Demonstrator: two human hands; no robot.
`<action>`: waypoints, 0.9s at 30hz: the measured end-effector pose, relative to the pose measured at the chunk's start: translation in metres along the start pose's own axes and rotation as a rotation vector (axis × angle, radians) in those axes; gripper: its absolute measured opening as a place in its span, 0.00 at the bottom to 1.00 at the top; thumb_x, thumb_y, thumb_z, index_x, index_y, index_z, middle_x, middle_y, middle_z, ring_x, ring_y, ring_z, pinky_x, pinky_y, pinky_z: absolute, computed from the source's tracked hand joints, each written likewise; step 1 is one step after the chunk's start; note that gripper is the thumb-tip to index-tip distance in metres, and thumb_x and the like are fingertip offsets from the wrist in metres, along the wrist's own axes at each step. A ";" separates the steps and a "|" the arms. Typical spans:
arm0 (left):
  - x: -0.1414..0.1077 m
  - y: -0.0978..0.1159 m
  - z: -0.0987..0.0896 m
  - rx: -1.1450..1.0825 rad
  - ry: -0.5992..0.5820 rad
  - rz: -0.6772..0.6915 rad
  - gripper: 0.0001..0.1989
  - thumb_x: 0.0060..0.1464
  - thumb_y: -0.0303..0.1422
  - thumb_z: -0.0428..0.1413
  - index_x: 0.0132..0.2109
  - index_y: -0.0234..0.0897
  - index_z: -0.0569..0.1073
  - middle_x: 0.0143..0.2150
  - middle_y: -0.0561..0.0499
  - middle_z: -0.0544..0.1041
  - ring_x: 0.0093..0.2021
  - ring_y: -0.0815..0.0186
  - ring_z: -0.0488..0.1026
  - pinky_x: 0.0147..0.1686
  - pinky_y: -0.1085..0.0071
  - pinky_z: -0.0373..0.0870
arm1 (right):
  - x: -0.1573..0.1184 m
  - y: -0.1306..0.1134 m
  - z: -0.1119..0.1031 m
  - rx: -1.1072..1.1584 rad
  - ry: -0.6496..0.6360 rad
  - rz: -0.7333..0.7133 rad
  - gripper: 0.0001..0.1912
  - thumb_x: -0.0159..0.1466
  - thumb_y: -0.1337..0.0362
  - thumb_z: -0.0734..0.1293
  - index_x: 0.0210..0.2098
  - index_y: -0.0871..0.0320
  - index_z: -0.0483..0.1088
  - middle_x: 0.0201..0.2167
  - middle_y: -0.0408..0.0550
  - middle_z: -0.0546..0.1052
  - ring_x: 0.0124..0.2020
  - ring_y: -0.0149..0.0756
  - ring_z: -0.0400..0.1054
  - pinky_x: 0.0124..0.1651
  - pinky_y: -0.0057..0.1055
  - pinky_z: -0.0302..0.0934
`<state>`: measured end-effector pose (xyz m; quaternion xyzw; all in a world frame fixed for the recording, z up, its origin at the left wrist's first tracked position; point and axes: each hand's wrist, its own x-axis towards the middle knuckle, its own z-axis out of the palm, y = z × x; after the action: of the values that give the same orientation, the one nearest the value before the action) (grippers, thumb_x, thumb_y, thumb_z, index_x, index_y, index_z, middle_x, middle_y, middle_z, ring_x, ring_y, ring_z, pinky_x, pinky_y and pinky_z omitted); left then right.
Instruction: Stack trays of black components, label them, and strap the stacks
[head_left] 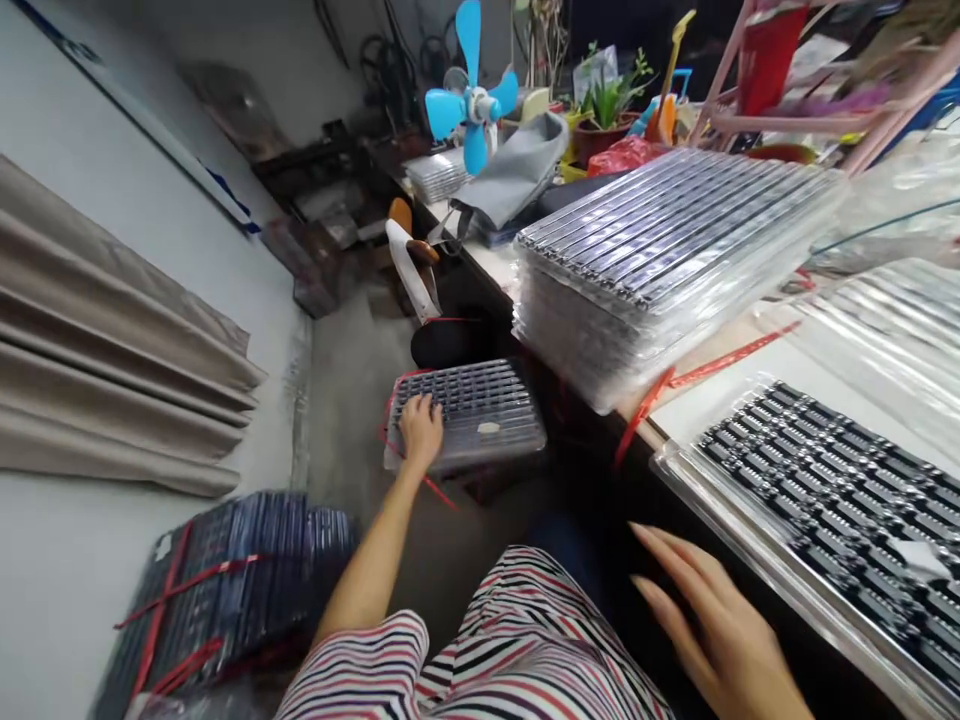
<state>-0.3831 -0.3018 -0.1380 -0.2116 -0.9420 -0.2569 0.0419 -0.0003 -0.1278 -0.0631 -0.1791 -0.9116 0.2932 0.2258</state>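
My left hand (422,432) reaches down to a clear plastic tray (510,440) low beside the table. Its slightly spread fingers rest on the left part of the tray, over rows of small black parts (480,388). A small pale piece (488,428) lies on that tray, and red strapping shows around its left side. My right hand (709,610) hangs by the table edge with its fingers stretched out, a little blurred and holding nothing. Nearest to it is another clear tray (739,505) on the table, filled with black electronic-looking parts (832,500) and a white scrap (919,560).
A tall stack of clear trays (585,330) stands on the table, with red strap (645,415) at its front. Behind are a blue fan (472,100) and potted plants (607,100). A strapped bundle of dark trays (225,590) stands on the left by the curtain (112,370).
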 end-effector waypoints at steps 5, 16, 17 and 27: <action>0.038 -0.056 -0.012 0.012 -0.035 -0.237 0.20 0.56 0.31 0.50 0.55 0.27 0.67 0.54 0.35 0.69 0.58 0.53 0.63 0.56 0.57 0.58 | 0.100 0.027 0.112 0.165 -0.119 0.063 0.19 0.66 0.56 0.57 0.52 0.58 0.66 0.50 0.55 0.72 0.51 0.46 0.67 0.53 0.47 0.63; 0.045 -0.094 -0.016 -0.312 -0.015 -0.495 0.15 0.50 0.27 0.57 0.46 0.30 0.74 0.45 0.44 0.78 0.46 0.62 0.74 0.49 0.61 0.67 | 0.144 0.043 0.214 0.268 -0.091 0.275 0.30 0.64 0.50 0.56 0.56 0.66 0.63 0.55 0.65 0.67 0.59 0.51 0.59 0.59 0.53 0.54; 0.046 -0.092 -0.015 -0.354 0.006 -0.517 0.14 0.50 0.27 0.56 0.46 0.29 0.74 0.43 0.43 0.79 0.44 0.62 0.75 0.48 0.63 0.67 | 0.144 0.040 0.213 0.281 -0.074 0.288 0.30 0.64 0.49 0.56 0.55 0.66 0.63 0.55 0.65 0.67 0.59 0.51 0.58 0.60 0.54 0.53; 0.036 -0.088 -0.050 -0.635 0.379 -0.705 0.14 0.54 0.29 0.52 0.47 0.30 0.72 0.42 0.46 0.77 0.38 0.67 0.75 0.43 0.68 0.71 | 0.164 -0.022 0.175 0.589 0.078 0.272 0.23 0.64 0.55 0.60 0.55 0.58 0.65 0.58 0.56 0.65 0.57 0.43 0.60 0.57 0.42 0.59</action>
<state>-0.4544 -0.3812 -0.1292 0.1668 -0.8075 -0.5630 0.0564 -0.2321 -0.1487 -0.1264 -0.2373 -0.7458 0.5648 0.2617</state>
